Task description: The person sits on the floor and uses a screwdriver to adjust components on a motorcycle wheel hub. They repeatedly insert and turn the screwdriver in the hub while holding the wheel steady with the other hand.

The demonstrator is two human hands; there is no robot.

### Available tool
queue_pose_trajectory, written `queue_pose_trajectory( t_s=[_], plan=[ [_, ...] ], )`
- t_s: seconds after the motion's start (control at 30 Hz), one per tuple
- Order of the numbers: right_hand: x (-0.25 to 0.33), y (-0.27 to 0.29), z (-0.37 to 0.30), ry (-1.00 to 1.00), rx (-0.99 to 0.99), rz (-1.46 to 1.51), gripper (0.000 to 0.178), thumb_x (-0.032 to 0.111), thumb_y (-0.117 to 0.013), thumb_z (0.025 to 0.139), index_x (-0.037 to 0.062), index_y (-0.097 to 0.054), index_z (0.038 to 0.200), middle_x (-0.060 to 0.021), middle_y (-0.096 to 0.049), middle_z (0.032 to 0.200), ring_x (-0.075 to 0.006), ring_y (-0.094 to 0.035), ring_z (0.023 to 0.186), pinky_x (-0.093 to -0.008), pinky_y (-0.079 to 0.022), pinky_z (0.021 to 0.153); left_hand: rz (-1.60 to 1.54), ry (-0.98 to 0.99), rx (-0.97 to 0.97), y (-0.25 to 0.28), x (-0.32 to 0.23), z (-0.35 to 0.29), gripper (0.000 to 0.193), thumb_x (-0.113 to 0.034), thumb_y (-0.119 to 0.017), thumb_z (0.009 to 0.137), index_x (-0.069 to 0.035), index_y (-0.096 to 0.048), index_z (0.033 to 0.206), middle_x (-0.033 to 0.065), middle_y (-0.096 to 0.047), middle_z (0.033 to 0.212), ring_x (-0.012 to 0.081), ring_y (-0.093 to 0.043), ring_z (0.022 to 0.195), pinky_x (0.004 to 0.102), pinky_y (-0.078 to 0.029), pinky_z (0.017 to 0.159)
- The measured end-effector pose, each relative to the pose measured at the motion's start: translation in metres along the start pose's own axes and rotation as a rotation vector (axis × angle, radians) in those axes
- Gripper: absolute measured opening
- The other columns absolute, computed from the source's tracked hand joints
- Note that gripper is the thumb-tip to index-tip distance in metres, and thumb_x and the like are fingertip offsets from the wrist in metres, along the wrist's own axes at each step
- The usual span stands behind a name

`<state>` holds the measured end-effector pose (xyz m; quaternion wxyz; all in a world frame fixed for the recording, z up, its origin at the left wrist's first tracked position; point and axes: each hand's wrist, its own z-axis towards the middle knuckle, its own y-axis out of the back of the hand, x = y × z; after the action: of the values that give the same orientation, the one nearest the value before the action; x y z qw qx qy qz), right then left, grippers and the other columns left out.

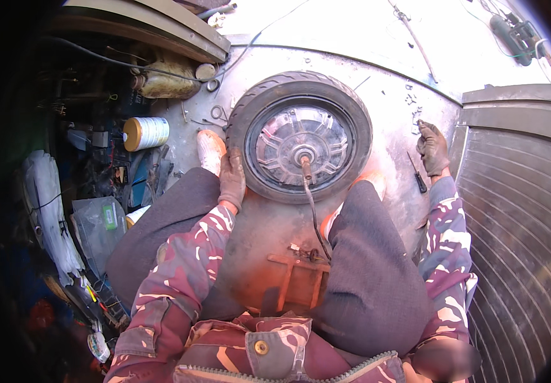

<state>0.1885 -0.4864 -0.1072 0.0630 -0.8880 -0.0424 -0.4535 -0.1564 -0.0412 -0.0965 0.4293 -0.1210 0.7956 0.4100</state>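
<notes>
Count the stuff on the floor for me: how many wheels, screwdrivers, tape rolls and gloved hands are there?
Wheel with tyre: 1
Screwdriver: 1
Roll of tape: 1
Gloved hands: 2, the left hand on the tyre and the right hand near the screwdriver
Total: 5

A repair workshop: grimy metal floor (390, 108), scattered screwdriver (417, 173), tyred wheel (299, 136), cluttered parts

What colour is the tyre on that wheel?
The tyre is black, seen best in the head view.
</notes>
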Motion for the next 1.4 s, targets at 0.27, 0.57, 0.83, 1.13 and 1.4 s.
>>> queue_pose_trajectory(
  t_s=[0.27, 0.57, 0.83, 1.13, 1.4],
  plan=[
    [0.122, -0.091, -0.142, 0.120, 0.424, 0.112, 0.027, 0.012, -0.067, 0.104, -0.0063, -0.065, 0.124, 0.0001, -0.059, 0.081, -0.0075, -0.047, 0.055, -0.0249, -0.037, 0.050, -0.260, -0.569, 0.247, 0.031, -0.197, -0.006, 0.044, -0.022, -0.073, 0.106, 0.003, -0.065, 0.142, 0.0184, -0.071, 0.133, 0.0248, -0.071, 0.119, 0.0371, -0.060, 0.102],
    [0.250, -0.200, -0.336, 0.117, 0.858, -0.004, 0.024, 0.018, -0.068, 0.106, 0.0008, -0.063, 0.121, 0.0049, -0.056, 0.079, -0.0074, -0.050, 0.065, -0.0247, -0.042, 0.061, -0.412, -1.063, 0.602, 0.127, -0.374, -0.132, 0.040, -0.013, -0.079, 0.101, -0.003, -0.071, 0.139, 0.0080, -0.072, 0.124, 0.0191, -0.069, 0.116, 0.0336, -0.057, 0.102],
    [0.229, -0.251, -0.398, 0.138, 0.815, -0.108, 0.022, 0.019, -0.069, 0.106, 0.0004, -0.067, 0.116, 0.0062, -0.054, 0.077, -0.0029, -0.048, 0.060, -0.0208, -0.038, 0.052, -0.840, -0.794, 0.680, 0.170, -0.328, -0.150, 0.017, -0.001, -0.070, 0.105, 0.000, -0.077, 0.120, 0.0068, -0.075, 0.119, 0.0154, -0.073, 0.109, 0.0303, -0.061, 0.098],
    [0.195, -0.253, -0.388, 0.719, 0.651, -0.410, 0.040, 0.015, -0.044, 0.107, -0.0078, -0.070, 0.126, 0.0042, -0.051, 0.072, -0.0046, -0.040, 0.058, -0.0224, -0.032, 0.054, -0.833, -0.481, 0.777, 0.162, -0.312, -0.127, 0.024, -0.010, -0.063, 0.109, 0.003, -0.074, 0.124, 0.0110, -0.079, 0.117, 0.0180, -0.075, 0.110, 0.0341, -0.059, 0.102],
    [0.197, -0.261, -0.394, 0.681, 0.568, -0.361, 0.048, 0.007, -0.045, 0.101, -0.0103, -0.059, 0.143, 0.0006, -0.056, 0.075, -0.0066, -0.050, 0.061, -0.0240, -0.041, 0.056, -0.894, -0.359, 0.699, 0.153, -0.316, -0.131, 0.029, -0.021, -0.062, 0.112, 0.000, -0.072, 0.130, 0.0100, -0.077, 0.122, 0.0183, -0.074, 0.116, 0.0349, -0.059, 0.104]
  ],
)
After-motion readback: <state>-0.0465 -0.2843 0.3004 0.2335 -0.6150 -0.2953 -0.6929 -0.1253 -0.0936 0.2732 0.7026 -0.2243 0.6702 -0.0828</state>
